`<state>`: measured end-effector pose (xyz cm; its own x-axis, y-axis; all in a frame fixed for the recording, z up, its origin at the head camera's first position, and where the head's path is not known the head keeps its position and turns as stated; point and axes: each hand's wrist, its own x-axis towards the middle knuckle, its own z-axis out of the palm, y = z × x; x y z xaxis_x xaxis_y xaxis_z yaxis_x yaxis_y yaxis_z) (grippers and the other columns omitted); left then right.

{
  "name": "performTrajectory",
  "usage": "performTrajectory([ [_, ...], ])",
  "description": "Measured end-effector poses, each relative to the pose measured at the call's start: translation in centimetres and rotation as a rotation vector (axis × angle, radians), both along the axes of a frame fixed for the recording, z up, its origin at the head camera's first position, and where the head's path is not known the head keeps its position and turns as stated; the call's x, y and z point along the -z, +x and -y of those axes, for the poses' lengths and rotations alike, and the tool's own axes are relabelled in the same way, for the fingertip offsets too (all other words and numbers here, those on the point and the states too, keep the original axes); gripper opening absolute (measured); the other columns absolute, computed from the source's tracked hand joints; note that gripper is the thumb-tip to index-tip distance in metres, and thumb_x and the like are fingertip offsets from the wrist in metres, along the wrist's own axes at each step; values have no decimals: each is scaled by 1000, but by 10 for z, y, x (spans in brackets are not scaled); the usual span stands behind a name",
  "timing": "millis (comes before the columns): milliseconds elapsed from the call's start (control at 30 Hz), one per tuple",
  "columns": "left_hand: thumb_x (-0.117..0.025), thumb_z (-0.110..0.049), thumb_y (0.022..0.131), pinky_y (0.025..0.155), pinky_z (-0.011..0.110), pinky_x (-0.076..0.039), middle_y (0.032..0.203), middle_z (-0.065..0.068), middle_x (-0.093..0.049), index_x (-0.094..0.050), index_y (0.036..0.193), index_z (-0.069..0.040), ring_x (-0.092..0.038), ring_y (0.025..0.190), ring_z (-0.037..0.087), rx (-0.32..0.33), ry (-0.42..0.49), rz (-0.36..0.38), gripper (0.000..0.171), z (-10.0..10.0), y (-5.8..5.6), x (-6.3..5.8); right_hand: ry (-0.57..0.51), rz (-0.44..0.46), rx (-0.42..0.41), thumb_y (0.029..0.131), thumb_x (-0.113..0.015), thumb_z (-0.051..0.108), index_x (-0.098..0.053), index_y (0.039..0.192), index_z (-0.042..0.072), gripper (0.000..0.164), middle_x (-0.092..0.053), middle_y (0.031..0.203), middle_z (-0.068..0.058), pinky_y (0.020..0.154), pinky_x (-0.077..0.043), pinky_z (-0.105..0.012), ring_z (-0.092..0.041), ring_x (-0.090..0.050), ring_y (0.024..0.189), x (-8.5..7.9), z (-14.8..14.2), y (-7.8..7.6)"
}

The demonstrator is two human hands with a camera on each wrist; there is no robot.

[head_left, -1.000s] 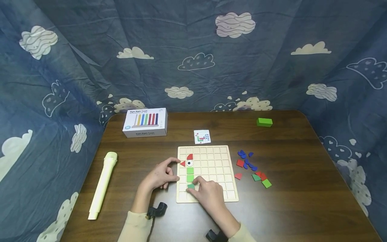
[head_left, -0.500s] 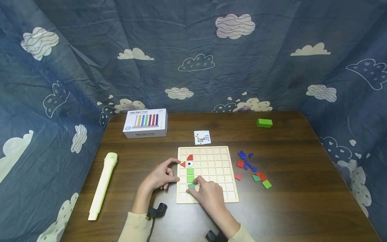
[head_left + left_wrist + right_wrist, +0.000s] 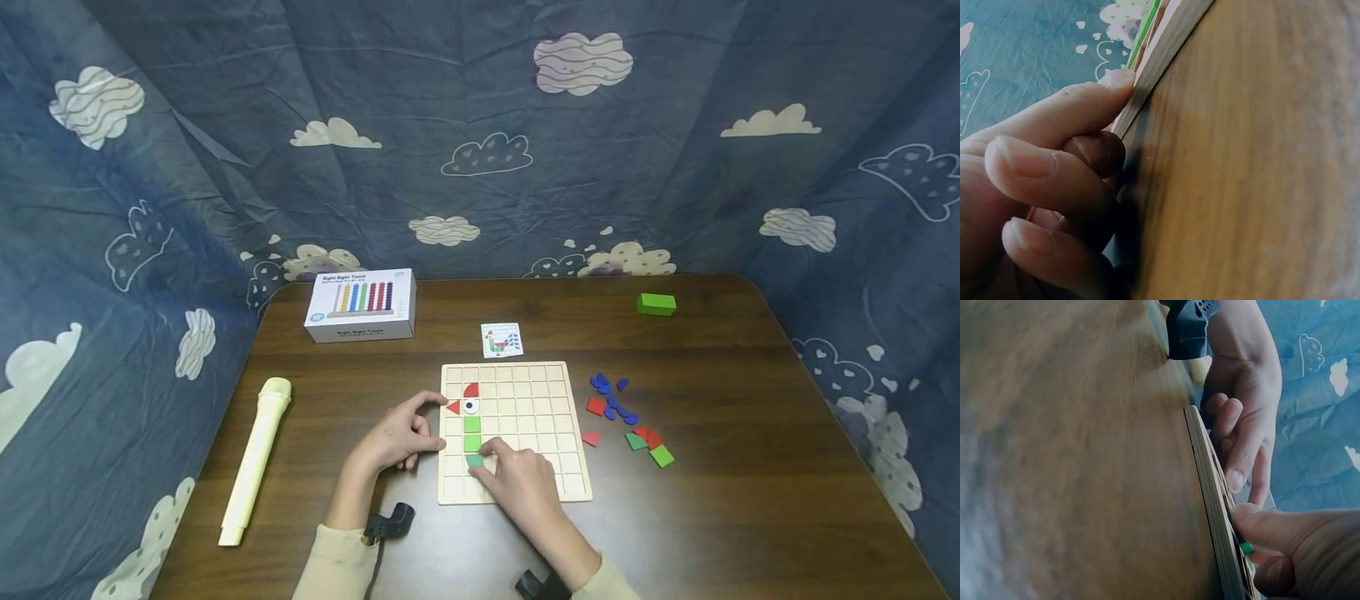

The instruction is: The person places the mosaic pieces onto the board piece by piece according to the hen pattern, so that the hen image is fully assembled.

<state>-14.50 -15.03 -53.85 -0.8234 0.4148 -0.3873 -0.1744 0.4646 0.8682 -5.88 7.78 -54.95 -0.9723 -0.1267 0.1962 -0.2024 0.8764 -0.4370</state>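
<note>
A wooden grid board (image 3: 525, 492) lies flat on the table. Down its second column run a red quarter-round tile (image 3: 471, 390), a white eye tile (image 3: 470, 406) and two light green square tiles (image 3: 472, 434); a red triangle tile (image 3: 453, 407) sits left of the eye. Below the squares, my right hand (image 3: 525, 483) pinches a dark green tile (image 3: 475, 461) between thumb and index finger, partly covering it. The green edge (image 3: 1246, 547) shows by the thumb in the right wrist view. My left hand (image 3: 393, 435) touches the board's left edge with thumb and index fingertips spread apart.
Loose blue tiles (image 3: 611, 407), a red square tile (image 3: 596, 406) and several red and green tiles (image 3: 654, 438) lie right of the board. Behind it is a picture card (image 3: 502, 340). A white box (image 3: 360, 306), a pale yellow stick (image 3: 255, 462) and a green block (image 3: 656, 304) stand farther out.
My right thumb has shifted slightly right and up, and the dark green tile sits marginally higher, close under the lower green square. My left hand keeps its place.
</note>
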Motion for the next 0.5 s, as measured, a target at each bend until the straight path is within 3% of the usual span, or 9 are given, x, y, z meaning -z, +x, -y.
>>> performTrajectory([
  [267,-82,-13,91,39,22,-37,66,2,-62,-54,146,-24,-49,40,11,-6,-9,-8,62,0,0,0,-6,27,-6,81,-91,40,-77,101,19,32,-30,49,15,46,-19,-18,-1,-20,47,0,-3,0],
  [500,-82,-13,91,39,22,-37,67,2,-63,-54,146,-25,-49,40,11,-6,-8,2,63,0,0,0,-33,38,-46,84,-90,33,-79,100,19,24,-37,48,16,46,-22,-17,2,-24,45,1,-6,0],
])
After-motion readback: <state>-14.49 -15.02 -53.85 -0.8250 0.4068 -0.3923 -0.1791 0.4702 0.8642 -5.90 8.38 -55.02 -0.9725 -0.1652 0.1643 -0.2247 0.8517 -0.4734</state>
